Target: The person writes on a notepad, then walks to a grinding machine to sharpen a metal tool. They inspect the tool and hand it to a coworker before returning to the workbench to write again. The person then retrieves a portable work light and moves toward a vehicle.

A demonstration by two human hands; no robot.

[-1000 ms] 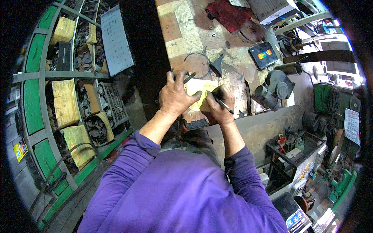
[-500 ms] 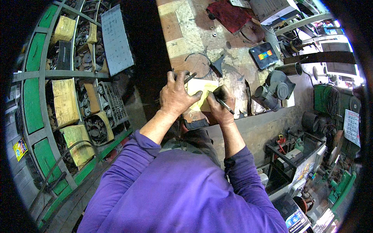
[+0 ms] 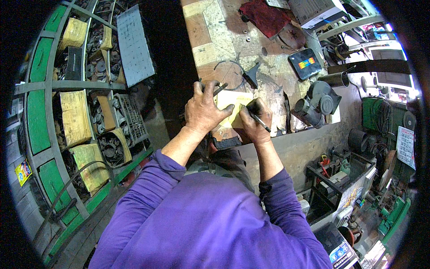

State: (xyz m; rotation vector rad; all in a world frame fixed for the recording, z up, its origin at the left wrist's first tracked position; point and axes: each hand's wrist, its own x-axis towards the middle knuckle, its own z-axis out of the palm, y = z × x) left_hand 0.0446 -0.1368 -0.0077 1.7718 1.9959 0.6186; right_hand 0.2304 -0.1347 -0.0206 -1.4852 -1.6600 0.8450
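On the bench's near edge lies a sheet of yellow paper (image 3: pixel 236 97). My left hand (image 3: pixel 202 110) steadies it from the left, the thumb stretched across the paper and the fingers bent over. A short dark stick (image 3: pixel 220 89) juts out by its fingertips; whether the hand grips it I cannot tell. At the paper's right side my right hand (image 3: pixel 256 117) is closed round a dark pen (image 3: pixel 260 122), its back end pointing to the lower right. The pen's tip is hidden by the fingers. Beyond the paper lies a black T-shaped piece (image 3: pixel 251 75).
On the bench (image 3: pixel 216 31) are a black flat case (image 3: pixel 304 63), a grey motor-like part (image 3: pixel 316 105), a red cloth (image 3: pixel 264 17) and small nuts. Shelves with parts bins (image 3: pixel 75 117) stand at left. A black metal frame (image 3: pixel 329 197) is at lower right.
Almost nothing differs. The view has shifted very slightly; both hands keep their places on the paper and the pen.
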